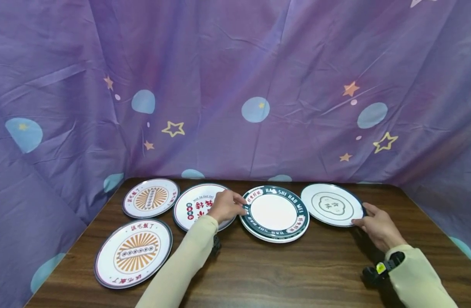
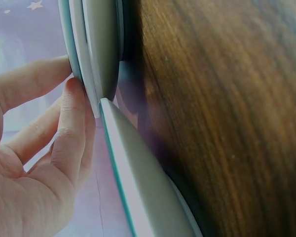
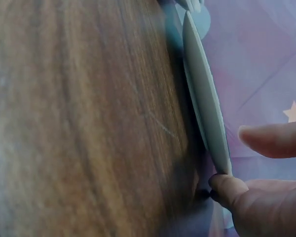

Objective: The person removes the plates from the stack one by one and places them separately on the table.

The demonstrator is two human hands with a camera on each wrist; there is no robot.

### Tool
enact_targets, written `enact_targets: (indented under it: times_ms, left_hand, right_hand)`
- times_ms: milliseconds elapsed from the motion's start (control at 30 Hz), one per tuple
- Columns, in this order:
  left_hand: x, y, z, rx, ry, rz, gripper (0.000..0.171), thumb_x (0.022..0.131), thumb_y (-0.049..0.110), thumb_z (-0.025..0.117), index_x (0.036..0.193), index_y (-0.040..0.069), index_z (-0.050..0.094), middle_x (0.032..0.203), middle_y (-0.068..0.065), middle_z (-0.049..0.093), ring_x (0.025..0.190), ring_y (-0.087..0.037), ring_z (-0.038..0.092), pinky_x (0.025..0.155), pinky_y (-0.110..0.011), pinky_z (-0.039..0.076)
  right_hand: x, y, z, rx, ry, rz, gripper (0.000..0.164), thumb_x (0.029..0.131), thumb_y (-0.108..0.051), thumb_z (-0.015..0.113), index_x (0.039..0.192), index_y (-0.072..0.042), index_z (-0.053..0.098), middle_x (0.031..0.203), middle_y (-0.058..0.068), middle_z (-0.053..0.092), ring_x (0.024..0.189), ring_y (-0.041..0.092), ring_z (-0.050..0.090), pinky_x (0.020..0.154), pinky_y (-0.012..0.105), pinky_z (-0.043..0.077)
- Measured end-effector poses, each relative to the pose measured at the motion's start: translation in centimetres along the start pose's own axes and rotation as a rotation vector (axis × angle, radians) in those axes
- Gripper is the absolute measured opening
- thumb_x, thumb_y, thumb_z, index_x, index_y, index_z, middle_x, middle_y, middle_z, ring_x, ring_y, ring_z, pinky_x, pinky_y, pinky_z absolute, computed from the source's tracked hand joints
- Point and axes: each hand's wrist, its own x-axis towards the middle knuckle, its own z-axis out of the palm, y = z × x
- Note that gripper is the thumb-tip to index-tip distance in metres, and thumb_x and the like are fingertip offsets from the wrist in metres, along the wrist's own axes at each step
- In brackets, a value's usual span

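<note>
You had one plate stack at your left hand, three plates leftward, one cloud-patterned plate at your right hand.

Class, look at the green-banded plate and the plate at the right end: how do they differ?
1. Band: the green-banded plate has a wide, lettered green border; the right-end plate has only a thin dark edge.
2. Centre: the green-banded plate's is plain white; the right-end plate's bears characters in a cloud-like outline.
3. Stacking: the green-banded plate tops a stack; the right-end plate is single.
Shared: both are round, with white faces.
</note>
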Motion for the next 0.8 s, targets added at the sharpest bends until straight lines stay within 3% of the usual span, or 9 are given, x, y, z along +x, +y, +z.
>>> enact_targets:
  times_ms: [367, 633, 800]
  left_hand:
    - [0.0, 0.2, 0.0, -0.011, 0.002, -0.010, 0.031, 0.070, 0.009, 0.085, 0.100, 0.006, 0.078, 0.089, -0.007, 0.077, 0.077, -0.011, 0.063, 0.075, -0.023, 0.051]
    - [0.1, 0.2, 0.0, -0.010, -0.008, -0.039, 0.036, 0.072, 0.008, 0.085, 0.106, 0.003, 0.075, 0.090, -0.007, 0.076, 0.078, -0.012, 0.064, 0.075, -0.024, 0.053]
    - [0.1, 0.3, -0.1, -0.003, -0.019, -0.047, 0.037, 0.072, 0.009, 0.085, 0.107, 0.003, 0.075, 0.091, -0.008, 0.076, 0.077, -0.012, 0.064, 0.075, -0.023, 0.053]
  right_hand:
    - [-0.3, 0.0, -0.4, 0.043, 0.032, 0.021, 0.085, 0.097, 0.002, 0.046, 0.154, 0.004, -0.016, 0.161, 0.028, -0.020, 0.153, 0.043, -0.003, 0.125, 0.054, 0.016]
    - [-0.4, -1.0, -0.3, -0.057, 0.179, -0.024, 0.082, 0.095, -0.005, 0.052, 0.158, 0.003, -0.001, 0.164, 0.028, -0.009, 0.153, 0.048, -0.004, 0.124, 0.060, 0.014]
    - [-0.9, -1.6, 0.6, -0.092, 0.200, -0.063, 0.081, 0.094, -0.006, 0.055, 0.158, 0.004, 0.006, 0.163, 0.032, 0.002, 0.153, 0.049, 0.005, 0.124, 0.059, 0.017]
